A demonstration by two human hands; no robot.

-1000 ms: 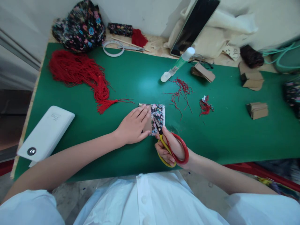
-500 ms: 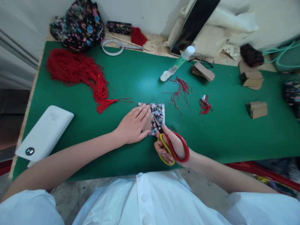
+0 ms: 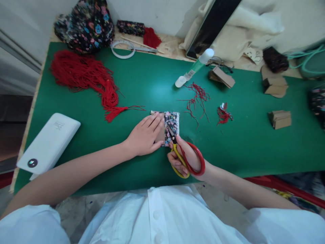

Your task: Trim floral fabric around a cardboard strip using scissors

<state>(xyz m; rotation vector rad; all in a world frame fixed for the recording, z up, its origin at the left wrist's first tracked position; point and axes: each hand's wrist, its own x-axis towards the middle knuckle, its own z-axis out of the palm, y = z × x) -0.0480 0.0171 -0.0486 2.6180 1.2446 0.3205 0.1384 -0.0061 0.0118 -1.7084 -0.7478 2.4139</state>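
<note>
My left hand (image 3: 144, 136) lies flat with fingers stretched over a piece of brown cardboard (image 3: 160, 136). Under the cardboard is a small piece of dark floral fabric (image 3: 173, 119) with a frayed white right edge. My right hand (image 3: 190, 155) grips scissors (image 3: 200, 158) with one red and one yellow handle loop. Their blades point up and left over the fabric and look nearly closed; whether they touch it I cannot tell.
Red tassels (image 3: 83, 73) and a white power bank (image 3: 50, 140) lie on the left. A glue stick (image 3: 195, 67), red thread scraps (image 3: 198, 96), a small bundle of red threads (image 3: 223, 115) and cardboard stacks (image 3: 280, 119) sit on the green mat (image 3: 243, 149). Floral cloth (image 3: 87, 27) is bunched behind.
The view has shifted very slightly. Both hands, the scissors and the fabric stay in nearly the same place.
</note>
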